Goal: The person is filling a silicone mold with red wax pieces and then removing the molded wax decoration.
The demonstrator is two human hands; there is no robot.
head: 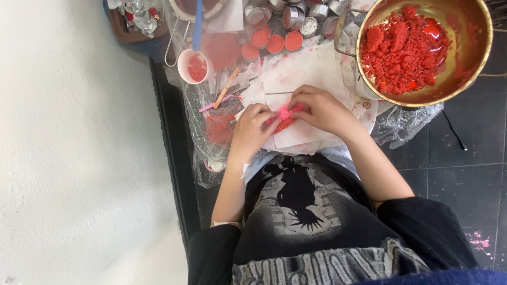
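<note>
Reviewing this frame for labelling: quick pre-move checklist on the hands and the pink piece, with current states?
1. Both hands on the piece: ok. Left hand and right hand meet on the small pink piece.
2. Grip type: cannot tell; fingertips cover most of the piece.
3. Work surface under the hands: ok. White paper sheet lies beneath, stained red.
4. Supply in reach: ok. Metal bowl holds red crumbly material.
5. Small filled tins apart from the hands: ok.
6. White scoop free: ok, neither hand touches it.
</note>
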